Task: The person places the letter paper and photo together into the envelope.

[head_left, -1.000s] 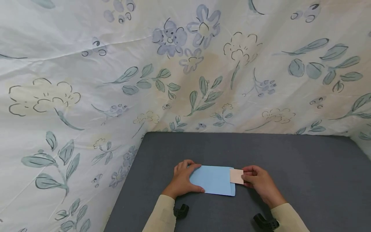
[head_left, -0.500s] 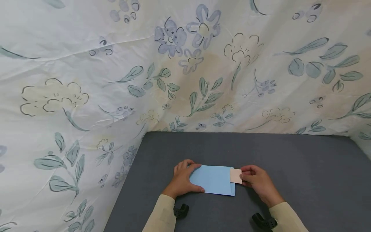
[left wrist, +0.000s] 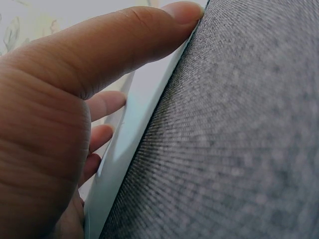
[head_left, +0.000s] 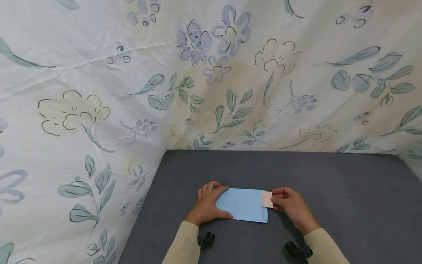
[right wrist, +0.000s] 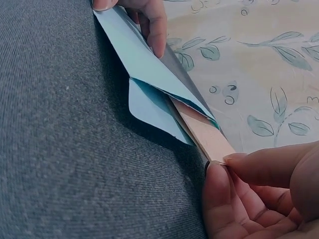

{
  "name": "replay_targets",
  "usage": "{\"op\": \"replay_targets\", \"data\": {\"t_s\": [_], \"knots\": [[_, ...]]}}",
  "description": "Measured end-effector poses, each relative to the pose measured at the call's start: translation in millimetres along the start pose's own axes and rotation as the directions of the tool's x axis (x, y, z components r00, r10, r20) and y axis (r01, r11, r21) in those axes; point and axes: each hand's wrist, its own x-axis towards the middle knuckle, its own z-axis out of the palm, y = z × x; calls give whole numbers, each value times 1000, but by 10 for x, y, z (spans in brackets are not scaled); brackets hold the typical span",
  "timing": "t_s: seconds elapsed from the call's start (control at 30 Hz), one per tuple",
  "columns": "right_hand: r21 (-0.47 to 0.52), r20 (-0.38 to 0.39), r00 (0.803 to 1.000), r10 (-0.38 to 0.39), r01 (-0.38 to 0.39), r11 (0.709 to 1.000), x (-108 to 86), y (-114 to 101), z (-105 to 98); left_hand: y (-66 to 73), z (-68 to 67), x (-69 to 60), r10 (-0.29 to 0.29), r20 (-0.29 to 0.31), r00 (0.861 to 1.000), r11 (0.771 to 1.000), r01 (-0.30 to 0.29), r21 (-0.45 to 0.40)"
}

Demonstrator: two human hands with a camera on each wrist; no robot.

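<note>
A light blue paper envelope (head_left: 242, 205) lies on the grey table, its open end to the right. My left hand (head_left: 208, 205) holds its left end across the width, thumb on the near edge and fingers at the far edge. In the left wrist view the thumb (left wrist: 124, 40) lies along that near edge. A pale pink folded paper (head_left: 267, 200) sits partly inside the envelope; the inserted part is hidden. My right hand (head_left: 293, 207) pinches its outer end between thumb and fingers. The right wrist view shows the paper (right wrist: 202, 132) between the envelope's flap (right wrist: 154, 112) and its other side.
The grey cloth-covered table (head_left: 346, 198) extends to both sides and behind the hands. A floral fabric sheet (head_left: 230, 73) hangs behind and left of it. Black wrist mounts (head_left: 206, 240) sit near both cuffs.
My right hand has moved left a little, and the pink paper has slid further into the envelope. The left hand and the envelope stay in place.
</note>
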Motion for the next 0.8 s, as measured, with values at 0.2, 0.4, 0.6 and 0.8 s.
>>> {"op": "replay_targets", "data": {"t_s": [0.2,0.4,0.6,0.8], "knots": [[-3,-5,1000,-8,8,1000,18,1,32,18,-14,-6,-5,3,1000,1000,5,-2],[-1,-2,1000,-12,12,1000,18,7,65,2,18,-19,11,-12,1000,1000,-11,0],[-18,-7,1000,-24,24,1000,4,36,94,-10,69,-52,18,-24,1000,1000,-18,-4],[-20,2,999,-51,51,999,-21,73,109,-8,109,-84,21,-34,999,1000,-21,2]]}}
